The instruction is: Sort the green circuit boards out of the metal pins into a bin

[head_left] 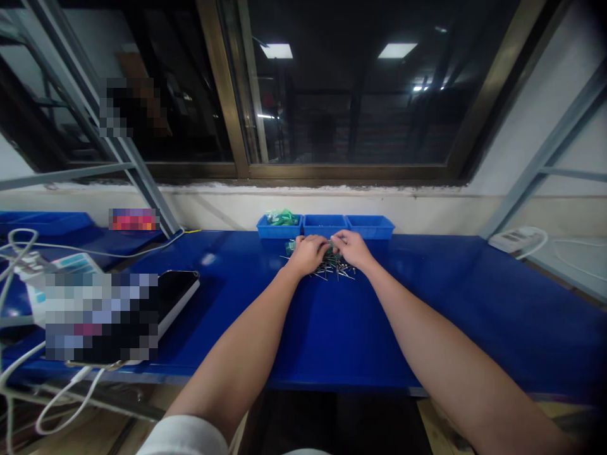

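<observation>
My left hand (309, 254) is over a pile of thin metal pins (339, 270), its fingers curled and closed. My right hand (351, 248) is beside it at the right, with thumb and fingers pinched together close to the left fingertips. Whatever lies between the fingers is too small to make out. The pins, which look like rivets or nails, are scattered on the blue table (327, 335) below both hands. Part of a greenish clear plastic bag (289, 247) shows by the left hand, mostly covered by it.
Three blue bins stand in a row behind the hands: a left bin (270, 232) with green plastic packets (283, 217), a middle bin (325, 220) and a right bin (370, 225). A phone (177, 292) with white cables lies at the left. A power strip (515, 240) sits far right.
</observation>
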`<control>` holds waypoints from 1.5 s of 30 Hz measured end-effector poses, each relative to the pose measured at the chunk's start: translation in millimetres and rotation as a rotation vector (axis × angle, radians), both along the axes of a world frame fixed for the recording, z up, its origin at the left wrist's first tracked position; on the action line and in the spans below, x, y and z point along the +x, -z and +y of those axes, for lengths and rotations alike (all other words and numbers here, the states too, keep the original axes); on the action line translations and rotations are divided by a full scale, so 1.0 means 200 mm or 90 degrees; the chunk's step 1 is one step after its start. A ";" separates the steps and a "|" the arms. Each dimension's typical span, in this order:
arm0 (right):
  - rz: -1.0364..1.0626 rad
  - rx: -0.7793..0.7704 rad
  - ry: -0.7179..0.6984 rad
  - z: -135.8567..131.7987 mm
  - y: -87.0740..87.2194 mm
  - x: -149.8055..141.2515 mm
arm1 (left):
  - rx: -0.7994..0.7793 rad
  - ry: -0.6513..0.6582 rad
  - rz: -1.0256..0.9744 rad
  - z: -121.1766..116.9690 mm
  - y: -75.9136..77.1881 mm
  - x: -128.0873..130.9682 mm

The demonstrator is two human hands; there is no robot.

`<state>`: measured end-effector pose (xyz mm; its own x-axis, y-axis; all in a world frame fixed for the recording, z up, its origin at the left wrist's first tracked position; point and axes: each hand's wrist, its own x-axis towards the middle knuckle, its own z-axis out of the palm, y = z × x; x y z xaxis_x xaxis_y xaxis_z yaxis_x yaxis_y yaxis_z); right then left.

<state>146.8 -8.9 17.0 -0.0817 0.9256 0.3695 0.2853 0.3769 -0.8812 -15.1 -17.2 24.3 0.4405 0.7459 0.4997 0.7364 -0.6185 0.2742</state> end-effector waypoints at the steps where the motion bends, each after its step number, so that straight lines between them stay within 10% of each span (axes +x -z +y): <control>1: 0.027 -0.007 -0.004 0.00 0.00 0.00 | -0.008 -0.012 0.004 0.00 0.00 0.00; 10: 0.118 -0.045 -0.040 -0.02 -0.02 0.03 | 0.008 -0.007 -0.032 0.00 0.00 0.01; 18: 0.056 0.045 0.217 0.01 -0.02 0.07 | -0.028 -0.112 -0.185 0.05 0.02 -0.03; 25: 0.179 -0.017 0.051 0.06 -0.04 0.08 | -0.055 -0.158 -0.164 0.05 0.03 -0.02; 31: 0.137 -0.002 0.141 0.07 -0.01 0.11 | -0.071 -0.176 -0.124 0.05 0.03 -0.03; 37: -0.150 0.009 0.270 0.09 0.05 0.14 | -0.056 -0.131 0.002 0.05 0.05 -0.03; 45: -0.462 -0.024 0.197 0.05 0.07 0.07 | -0.097 -0.108 0.088 0.06 0.07 -0.02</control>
<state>160.1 1.4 2.6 -0.0266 0.9563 0.2911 0.8808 0.1601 -0.4457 -20.0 -5.5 9.6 0.3587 0.8772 0.3190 0.8632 -0.4418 0.2443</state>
